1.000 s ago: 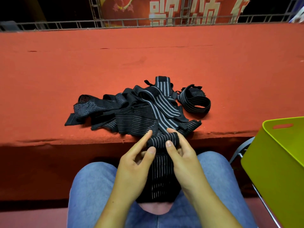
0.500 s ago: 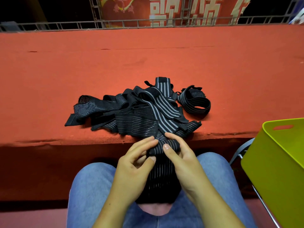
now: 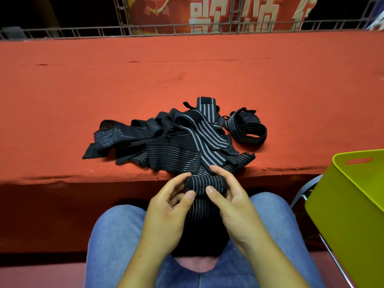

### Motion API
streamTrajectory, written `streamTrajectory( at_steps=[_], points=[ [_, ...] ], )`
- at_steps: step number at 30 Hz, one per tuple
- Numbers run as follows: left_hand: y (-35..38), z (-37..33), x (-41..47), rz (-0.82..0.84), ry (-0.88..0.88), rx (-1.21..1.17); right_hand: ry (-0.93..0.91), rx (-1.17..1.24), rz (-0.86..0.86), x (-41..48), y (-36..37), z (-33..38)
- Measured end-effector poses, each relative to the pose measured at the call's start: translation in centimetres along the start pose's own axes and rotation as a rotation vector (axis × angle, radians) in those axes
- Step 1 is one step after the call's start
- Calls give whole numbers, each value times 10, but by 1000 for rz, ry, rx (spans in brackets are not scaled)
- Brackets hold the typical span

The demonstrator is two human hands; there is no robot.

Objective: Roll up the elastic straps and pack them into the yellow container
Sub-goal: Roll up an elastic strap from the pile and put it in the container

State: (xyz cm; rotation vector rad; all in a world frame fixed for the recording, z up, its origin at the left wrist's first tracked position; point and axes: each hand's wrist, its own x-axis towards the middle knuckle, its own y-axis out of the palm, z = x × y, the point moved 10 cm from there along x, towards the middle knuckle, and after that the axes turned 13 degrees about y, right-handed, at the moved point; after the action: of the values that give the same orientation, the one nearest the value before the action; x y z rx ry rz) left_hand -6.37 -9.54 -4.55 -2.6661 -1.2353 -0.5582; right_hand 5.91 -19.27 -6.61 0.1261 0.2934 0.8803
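My left hand (image 3: 166, 213) and right hand (image 3: 230, 206) pinch the rolled end of a black grey-striped elastic strap (image 3: 205, 182), fingers curled around it, left of the yellow-green plastic container (image 3: 351, 204).

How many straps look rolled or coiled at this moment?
2: one part-rolled strap gripped by the left hand and right hand above the lap; one loose coil on the red surface right of the tangled pile, which may hide more.
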Motion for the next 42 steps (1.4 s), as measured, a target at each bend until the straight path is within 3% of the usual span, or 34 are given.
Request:
streamTrajectory(
  at_steps=[8,12,24,33,42],
  points=[
    [1,-3,0,26,53,66,111,-27,9,5,3,-17],
    [3,-2,-1,53,56,71,53,-54,-40,6,-2,-13],
    [7,18,-3,29,-124,-74,-20,-111,-6,0,0,-6],
    [7,12,-3,38,-82,-65,47,-143,47,-1,5,-8],
    [5,9,-1,77,-59,10,109,-142,-39,5,0,-14]
  ],
)
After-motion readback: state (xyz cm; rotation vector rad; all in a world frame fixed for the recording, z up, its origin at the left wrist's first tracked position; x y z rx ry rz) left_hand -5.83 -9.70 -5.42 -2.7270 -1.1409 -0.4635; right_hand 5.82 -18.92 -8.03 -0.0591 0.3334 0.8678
